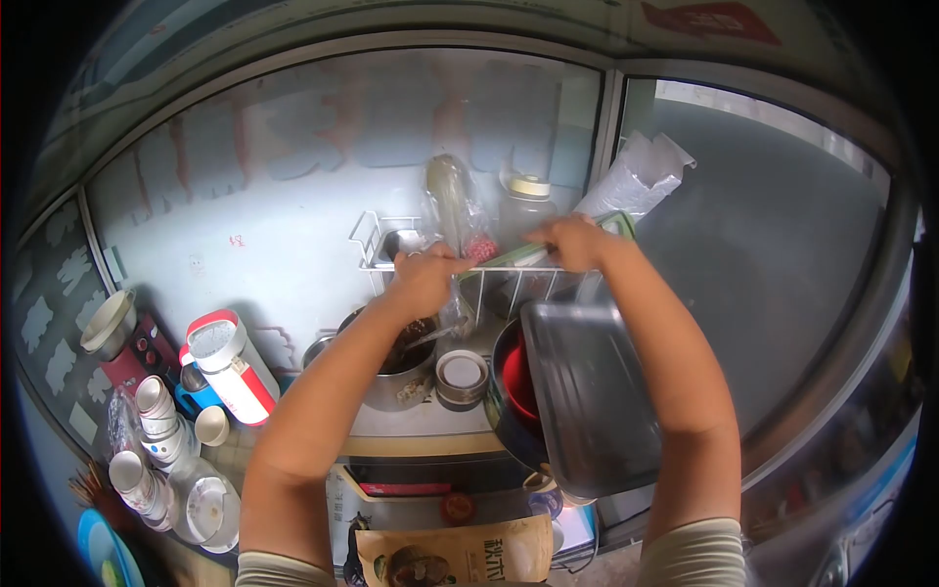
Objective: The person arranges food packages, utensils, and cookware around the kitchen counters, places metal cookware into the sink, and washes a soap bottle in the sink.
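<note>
Left hand and right hand were at white rack, behind and right of steel pot — fingers bent, grip impossible to tell. Pot held dark contents, utensil. Right of pot — red vessel inside dark basin.

Counter bears steel pot and round container
</note>
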`<state>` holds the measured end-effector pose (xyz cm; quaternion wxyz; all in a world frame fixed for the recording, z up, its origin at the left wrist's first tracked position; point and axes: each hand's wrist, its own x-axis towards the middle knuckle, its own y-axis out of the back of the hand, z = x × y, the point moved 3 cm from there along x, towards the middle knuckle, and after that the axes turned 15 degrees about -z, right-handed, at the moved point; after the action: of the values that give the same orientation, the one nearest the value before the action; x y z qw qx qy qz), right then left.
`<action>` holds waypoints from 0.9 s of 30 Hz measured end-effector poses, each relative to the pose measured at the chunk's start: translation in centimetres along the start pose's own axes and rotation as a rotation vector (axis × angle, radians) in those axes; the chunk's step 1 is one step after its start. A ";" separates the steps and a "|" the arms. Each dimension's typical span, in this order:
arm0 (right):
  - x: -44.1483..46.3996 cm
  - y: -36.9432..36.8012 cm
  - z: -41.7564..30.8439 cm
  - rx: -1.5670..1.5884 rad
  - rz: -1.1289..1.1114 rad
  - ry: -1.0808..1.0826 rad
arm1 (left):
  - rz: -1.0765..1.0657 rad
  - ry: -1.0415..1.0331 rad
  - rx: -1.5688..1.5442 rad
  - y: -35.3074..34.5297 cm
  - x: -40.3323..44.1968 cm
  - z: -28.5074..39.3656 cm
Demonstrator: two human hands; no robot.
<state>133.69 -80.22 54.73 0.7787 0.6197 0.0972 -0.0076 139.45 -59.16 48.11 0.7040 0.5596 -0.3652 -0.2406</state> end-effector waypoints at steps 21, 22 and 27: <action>-24.1 -9.8 -12.2 0.059 0.287 0.139 | -0.044 -0.316 -0.017 0.9 -9.0 12.4; -24.6 -11.3 -12.5 -0.005 0.326 0.021 | -0.086 -0.309 -0.039 0.0 -10.0 13.1; -26.4 -13.9 -10.3 0.265 0.544 -0.069 | -0.149 -0.280 -0.059 -2.9 -14.1 15.2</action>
<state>104.50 -76.32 43.42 0.6673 0.7187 -0.1009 0.1675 119.04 -58.69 43.46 0.6425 0.5252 -0.4101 -0.3783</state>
